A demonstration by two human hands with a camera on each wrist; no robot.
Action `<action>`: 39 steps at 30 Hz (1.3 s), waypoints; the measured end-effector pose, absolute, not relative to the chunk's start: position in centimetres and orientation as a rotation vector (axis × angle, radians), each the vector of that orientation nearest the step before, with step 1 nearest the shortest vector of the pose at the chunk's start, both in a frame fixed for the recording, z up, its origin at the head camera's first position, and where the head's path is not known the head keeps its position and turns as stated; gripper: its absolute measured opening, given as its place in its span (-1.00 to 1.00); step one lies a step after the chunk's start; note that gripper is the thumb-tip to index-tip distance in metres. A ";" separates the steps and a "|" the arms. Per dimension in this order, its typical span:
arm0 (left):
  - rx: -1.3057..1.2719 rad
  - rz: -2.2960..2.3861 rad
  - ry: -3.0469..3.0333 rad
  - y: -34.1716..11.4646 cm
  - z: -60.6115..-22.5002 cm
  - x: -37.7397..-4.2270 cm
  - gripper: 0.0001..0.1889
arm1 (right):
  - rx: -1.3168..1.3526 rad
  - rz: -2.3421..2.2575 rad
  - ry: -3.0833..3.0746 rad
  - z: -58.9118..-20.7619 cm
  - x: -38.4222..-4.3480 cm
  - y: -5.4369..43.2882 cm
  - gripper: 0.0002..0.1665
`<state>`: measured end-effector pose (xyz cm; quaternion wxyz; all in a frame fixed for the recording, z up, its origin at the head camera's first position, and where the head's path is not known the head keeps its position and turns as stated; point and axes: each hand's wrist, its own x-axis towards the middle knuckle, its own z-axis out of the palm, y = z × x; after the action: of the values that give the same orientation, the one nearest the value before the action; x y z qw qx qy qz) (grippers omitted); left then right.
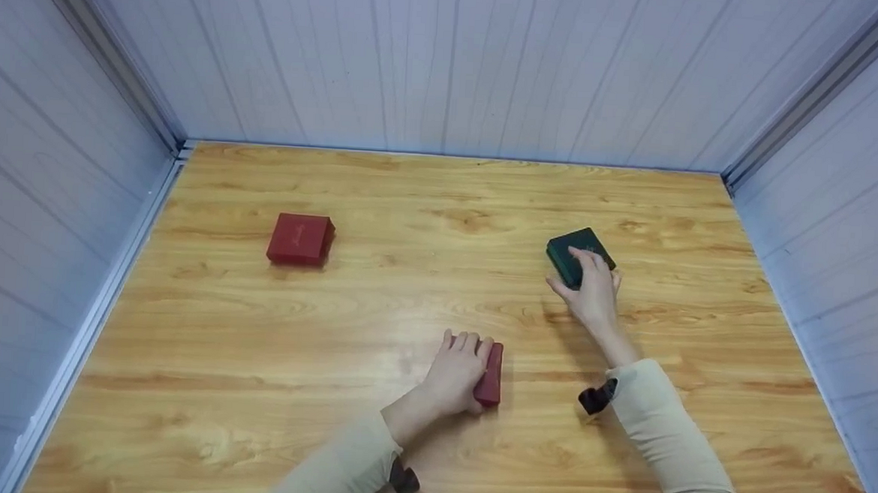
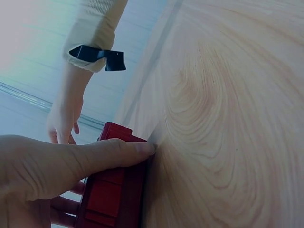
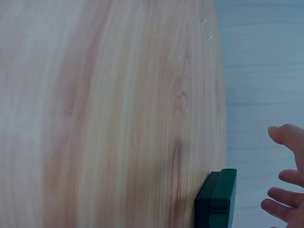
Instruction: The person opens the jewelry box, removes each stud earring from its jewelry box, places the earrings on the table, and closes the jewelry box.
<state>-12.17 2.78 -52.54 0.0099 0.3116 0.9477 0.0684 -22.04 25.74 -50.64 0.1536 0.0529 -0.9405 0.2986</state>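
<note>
A small dark red box [image 1: 490,381] stands at the middle of the table, and my left hand [image 1: 456,375] grips it from above. In the left wrist view the thumb lies across one face of the red box [image 2: 107,194], with the other fingers partly hidden behind it. At the right, a dark green box [image 1: 580,243] lies on the table with my right hand [image 1: 594,294] over its near corner. Spread fingers and a gap to the green box [image 3: 216,202] show in the right wrist view, where the right hand [image 3: 289,175] holds nothing.
Another red box [image 1: 299,239], flat with faint lettering on top, lies at the left of the wooden table [image 1: 389,191]. Pale panelled walls [image 1: 448,67] rise behind the table and on both sides. Each wrist carries a small black camera.
</note>
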 end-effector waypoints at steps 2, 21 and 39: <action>0.974 0.214 2.962 2.8 -52.5 -12.2 0.08 | 0.172 0.859 -2.699 -50.6 -21.6 25.6 -0.31; 0.985 0.190 2.981 2.8 -52.5 -12.2 0.08 | 0.343 1.012 -2.718 -51.1 -17.0 24.1 -0.41; 0.970 0.193 2.961 2.8 -52.6 -12.2 0.10 | 0.448 1.245 -2.776 -52.0 -12.5 22.5 -0.42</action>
<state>-12.23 2.83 -52.65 0.0097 0.3106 0.9485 0.0617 -12.46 22.49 -52.00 0.0333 0.1455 -0.9022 0.4046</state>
